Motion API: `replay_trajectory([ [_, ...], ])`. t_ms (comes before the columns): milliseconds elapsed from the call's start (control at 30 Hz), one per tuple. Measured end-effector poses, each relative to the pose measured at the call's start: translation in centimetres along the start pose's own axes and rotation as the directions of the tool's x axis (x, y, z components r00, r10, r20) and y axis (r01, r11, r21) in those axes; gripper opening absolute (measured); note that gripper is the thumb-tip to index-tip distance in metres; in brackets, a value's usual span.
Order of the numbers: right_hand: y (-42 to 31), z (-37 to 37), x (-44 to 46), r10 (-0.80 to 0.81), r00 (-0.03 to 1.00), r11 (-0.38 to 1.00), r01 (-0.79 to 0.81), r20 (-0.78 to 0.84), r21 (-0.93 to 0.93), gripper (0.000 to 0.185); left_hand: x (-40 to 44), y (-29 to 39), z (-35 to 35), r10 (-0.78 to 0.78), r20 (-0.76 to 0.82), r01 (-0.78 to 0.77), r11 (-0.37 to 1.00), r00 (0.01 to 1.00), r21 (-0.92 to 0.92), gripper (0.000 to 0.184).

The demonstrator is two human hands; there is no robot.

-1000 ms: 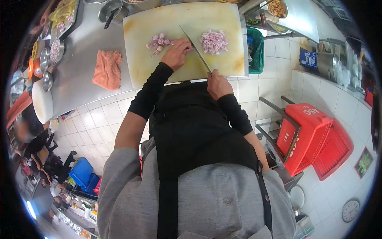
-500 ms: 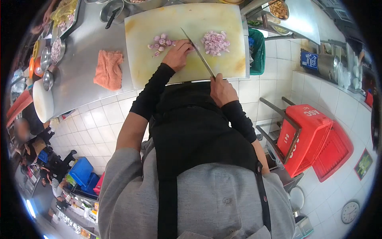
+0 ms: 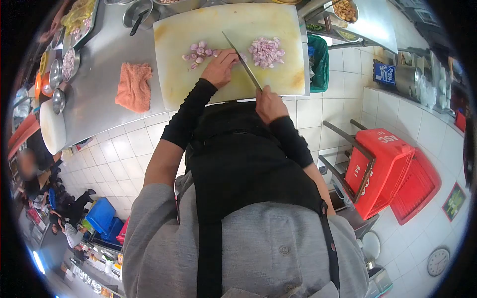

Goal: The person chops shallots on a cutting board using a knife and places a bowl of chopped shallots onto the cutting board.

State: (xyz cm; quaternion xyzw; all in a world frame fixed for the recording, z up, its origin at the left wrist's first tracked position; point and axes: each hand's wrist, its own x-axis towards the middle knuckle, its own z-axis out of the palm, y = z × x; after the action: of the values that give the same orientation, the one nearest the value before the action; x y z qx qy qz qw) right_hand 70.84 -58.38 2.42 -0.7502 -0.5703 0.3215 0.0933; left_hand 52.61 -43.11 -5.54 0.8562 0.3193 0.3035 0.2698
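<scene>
A long kitchen knife (image 3: 249, 72) lies slantwise over the cutting board (image 3: 198, 27), its handle inside my closed right hand (image 3: 271, 105) near the board's front edge. My left hand (image 3: 219, 68) presses its curled fingertips onto a shallot right beside the blade; the fingers mostly hide it. Several peeled shallots (image 3: 200, 51) sit loosely to the left of and beyond that hand. On the blade's far right is a heap of cut shallot pieces (image 3: 267, 52).
An orange cloth (image 3: 134, 87) lies on the steel counter (image 3: 107, 54) left of the board. Metal bowls (image 3: 58, 101) stand farther left. Past the board's right edge hangs a green-lined bin (image 3: 320, 64). A red crate (image 3: 380, 169) is at the lower right. Other people are at far left.
My right hand has shifted left and slightly forward, and the knife has moved a little with it. My left hand stays on the shallot. The whole view has shifted slightly.
</scene>
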Motion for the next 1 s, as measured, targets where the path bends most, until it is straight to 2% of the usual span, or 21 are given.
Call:
replay_trajectory([
  [133,1.2,0.8,1.9,-0.037,0.998,0.999,0.038,-0.043,0.020,0.035,0.4,0.8,-0.4,-0.033,0.054,0.032,0.999,0.998,0.017,0.031],
  [233,3.7,0.9,1.9,-0.089,0.992,0.996,0.092,-0.086,0.021,0.035,1.1,0.7,-0.5,0.048,0.035,-0.050,0.998,0.998,0.048,0.033],
  [300,4.8,1.8,1.3,-0.138,0.983,0.990,0.137,-0.124,-0.015,0.034,1.5,0.8,-0.5,0.022,0.031,-0.024,0.996,0.999,0.087,0.034],
  [400,2.9,0.1,-0.4,-0.001,0.997,1.000,0.001,-0.076,0.002,0.034,1.6,1.3,-0.3,-0.065,0.040,0.061,0.995,0.997,0.081,0.033],
  [533,2.0,-0.3,-0.9,0.055,0.997,0.997,-0.058,-0.054,-0.056,0.035,1.1,1.7,-0.1,-0.154,0.001,0.154,0.988,0.988,-0.031,0.031],
  [633,1.9,-0.4,-0.9,0.046,0.998,0.996,-0.050,-0.051,-0.078,0.035,0.9,0.9,-0.1,-0.101,-0.027,0.099,0.993,0.995,-0.058,0.024],
  [733,0.6,-2.3,-1.2,0.046,0.998,0.994,-0.050,-0.038,-0.102,0.034,1.3,0.0,-0.2,0.038,-0.002,-0.038,0.999,0.999,-0.027,0.019],
  [900,-0.3,-3.3,-2.0,0.062,0.998,0.993,-0.061,0.002,-0.103,0.033,1.9,-0.7,-0.4,0.073,0.059,-0.069,0.996,0.996,-0.060,0.019],
  [1000,1.0,-0.4,-0.5,0.014,0.999,0.997,-0.017,-0.040,-0.072,0.034,2.1,-0.5,-0.7,0.077,0.078,-0.071,0.994,0.994,-0.084,0.020],
])
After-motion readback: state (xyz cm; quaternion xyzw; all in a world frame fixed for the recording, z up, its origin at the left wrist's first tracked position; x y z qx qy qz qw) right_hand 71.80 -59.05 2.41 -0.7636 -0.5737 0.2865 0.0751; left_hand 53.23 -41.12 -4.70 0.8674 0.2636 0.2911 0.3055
